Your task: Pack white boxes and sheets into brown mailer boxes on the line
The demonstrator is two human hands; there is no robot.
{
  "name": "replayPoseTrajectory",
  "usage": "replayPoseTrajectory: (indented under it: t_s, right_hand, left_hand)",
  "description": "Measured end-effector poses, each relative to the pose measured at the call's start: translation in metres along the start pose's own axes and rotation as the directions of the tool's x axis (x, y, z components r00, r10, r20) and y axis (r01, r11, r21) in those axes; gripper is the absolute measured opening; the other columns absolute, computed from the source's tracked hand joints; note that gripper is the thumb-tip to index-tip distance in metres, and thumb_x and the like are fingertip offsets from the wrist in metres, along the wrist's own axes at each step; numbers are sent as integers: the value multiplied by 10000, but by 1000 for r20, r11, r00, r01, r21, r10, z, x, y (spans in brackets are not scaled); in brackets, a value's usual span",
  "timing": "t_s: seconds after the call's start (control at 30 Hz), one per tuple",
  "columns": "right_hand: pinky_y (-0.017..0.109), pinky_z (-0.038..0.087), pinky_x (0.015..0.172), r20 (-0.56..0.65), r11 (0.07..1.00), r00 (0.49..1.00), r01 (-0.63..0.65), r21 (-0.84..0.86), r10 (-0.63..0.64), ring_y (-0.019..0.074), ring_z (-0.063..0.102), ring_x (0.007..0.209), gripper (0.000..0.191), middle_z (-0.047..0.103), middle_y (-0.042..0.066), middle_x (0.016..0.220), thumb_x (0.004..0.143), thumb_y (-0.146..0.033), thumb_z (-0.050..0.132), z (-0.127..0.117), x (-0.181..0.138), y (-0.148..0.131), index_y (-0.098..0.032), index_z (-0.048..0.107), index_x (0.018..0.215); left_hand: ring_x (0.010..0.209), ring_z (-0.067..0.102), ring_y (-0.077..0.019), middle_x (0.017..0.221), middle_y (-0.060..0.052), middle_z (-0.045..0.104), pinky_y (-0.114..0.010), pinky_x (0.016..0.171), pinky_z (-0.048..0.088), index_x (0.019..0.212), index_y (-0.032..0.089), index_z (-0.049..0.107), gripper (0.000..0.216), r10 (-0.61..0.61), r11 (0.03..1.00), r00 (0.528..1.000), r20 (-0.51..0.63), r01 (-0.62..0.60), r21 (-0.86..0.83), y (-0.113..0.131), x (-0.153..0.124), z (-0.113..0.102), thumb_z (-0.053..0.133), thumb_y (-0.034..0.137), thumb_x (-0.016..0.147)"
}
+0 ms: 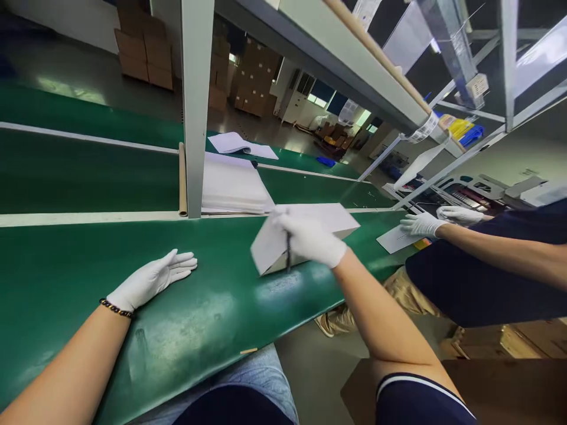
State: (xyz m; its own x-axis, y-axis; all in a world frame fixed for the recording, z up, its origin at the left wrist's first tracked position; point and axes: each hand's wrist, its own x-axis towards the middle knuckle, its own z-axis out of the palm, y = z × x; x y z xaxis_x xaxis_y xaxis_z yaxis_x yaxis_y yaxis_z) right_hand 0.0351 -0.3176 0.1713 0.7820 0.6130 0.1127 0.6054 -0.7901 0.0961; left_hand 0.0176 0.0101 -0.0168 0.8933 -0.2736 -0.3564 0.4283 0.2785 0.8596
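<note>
My right hand (310,239), in a white glove, grips a white cardboard box (328,218) that rests tilted on the green table (199,319). A thin dark pen-like stick (288,254) sits between its fingers against the box. My left hand (153,278), also gloved, lies flat and palm down on the green surface, well left of the box and holding nothing. A beaded bracelet (116,308) circles the left wrist.
A grey post (196,106) rises behind the table beside a stack of white sheets (233,186). A co-worker's gloved hands (425,224) rest on a white card (396,239) at the right. Brown cartons (144,50) stand far back.
</note>
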Motion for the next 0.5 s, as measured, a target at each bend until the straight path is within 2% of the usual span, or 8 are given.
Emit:
replayPoseTrajectory:
  t_s: [0.1, 0.17, 0.2, 0.27, 0.3, 0.33, 0.4, 0.5]
  right_hand:
    - [412, 443, 841, -128, 926, 925, -370, -73, 359, 281, 552, 973, 343, 604, 164, 1031, 714, -21, 428, 15, -37, 52, -126, 590, 997]
    - [416, 445, 853, -194, 881, 860, -453, 137, 472, 268, 572, 968, 145, 626, 151, 1006, 791, -115, 472, 29, -62, 45, -154, 555, 902]
    - [383, 461, 827, -140, 850, 868, -413, 329, 476, 235, 595, 919, 34, 644, 123, 974, 828, -183, 491, 38, -75, 29, -175, 522, 840]
    - [286, 481, 698, 138, 665, 963, -261, 700, 234, 164, 617, 756, 114, 658, 41, 801, 875, -252, 461, 58, -94, -15, -204, 461, 772]
    - [259, 473, 675, 271, 570, 961, -249, 783, 49, 148, 623, 745, 103, 664, 15, 789, 872, -270, 486, 68, -101, -39, -205, 475, 794]
    - [229, 452, 630, 360, 556, 928, -252, 792, -93, 131, 612, 699, 131, 656, -10, 753, 854, -292, 545, 79, -105, -62, -205, 492, 771]
    - [189, 375, 518, 467, 611, 859, -257, 749, -210, 94, 533, 546, 225, 567, -70, 590, 801, -323, 653, 98, -102, -96, -207, 500, 684]
    - [183, 404, 546, 401, 652, 897, -193, 733, -186, 97, 546, 549, 248, 480, -93, 505, 782, -312, 691, 120, -74, -120, -213, 507, 650]
  left_hand:
    - [1212, 555, -281, 1163, -140, 678, -421, 1074, 428, 1018, 166, 710, 466, -49, 996, 999, -11, 48, -77, 3, 1, 1, 559, 563, 827]
    - [1223, 547, -275, 1175, -139, 673, -421, 1084, 415, 1035, 159, 705, 452, -45, 996, 999, -20, 43, -78, 4, 1, 2, 538, 537, 853]
    - [1226, 544, -277, 1175, -142, 672, -425, 1087, 411, 1041, 154, 703, 451, -39, 997, 999, -26, 37, -74, 4, 1, 2, 536, 530, 857]
    - [1229, 539, -285, 1172, -147, 672, -432, 1086, 410, 1049, 148, 699, 455, -23, 998, 999, -41, 20, -57, 3, -1, 3, 543, 528, 854]
    - [1231, 537, -288, 1173, -147, 672, -433, 1082, 416, 1052, 149, 697, 460, -15, 999, 999, -47, 13, -45, 2, -2, 4, 546, 534, 850]
    - [1231, 537, -290, 1174, -146, 671, -433, 1075, 424, 1053, 152, 695, 467, -8, 1000, 999, -52, 7, -31, 1, -3, 5, 546, 544, 846]
    - [1223, 543, -296, 1170, -146, 673, -435, 1056, 445, 1056, 156, 689, 486, 1, 1000, 999, -48, 0, 2, 2, -4, 9, 540, 565, 840]
    - [1196, 564, -297, 1163, -152, 675, -441, 1049, 448, 1084, 135, 655, 501, 78, 996, 991, -113, -74, 42, 10, -4, 12, 516, 559, 856]
